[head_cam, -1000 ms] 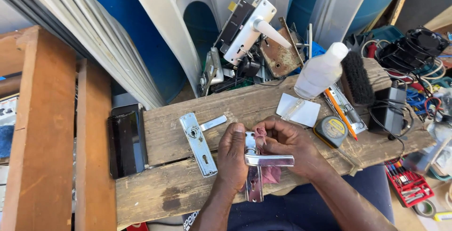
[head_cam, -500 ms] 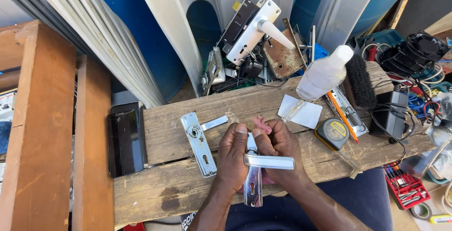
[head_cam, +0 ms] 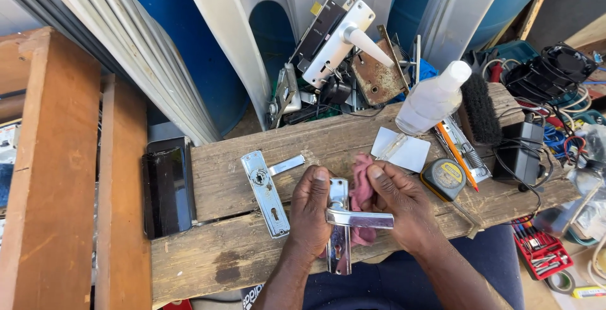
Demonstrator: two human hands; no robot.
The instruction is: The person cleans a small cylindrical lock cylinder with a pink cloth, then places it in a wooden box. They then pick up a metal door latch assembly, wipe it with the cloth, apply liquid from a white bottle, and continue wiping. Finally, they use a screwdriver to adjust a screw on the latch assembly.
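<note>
Resting across a weathered plank bench [head_cam: 221, 266], cluttered at the far edge with old locks, a white bottle [head_cam: 432, 98], a brush [head_cam: 481, 108] and a tape measure [head_cam: 446, 178], outdoors against blue drums. Left hand [head_cam: 310, 212] grips the chrome door handle plate [head_cam: 339, 221]; its long axis runs near to far, lever pointing right. Right hand [head_cam: 401, 206] pinches a pink cloth [head_cam: 361, 184] against it. Plate's lower end partly hidden behind fingers. A second plate [head_cam: 266, 193] lies just left.

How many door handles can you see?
3: one held in both hands, one lying on the plank, one white in the pile behind. More may be hidden.
</note>
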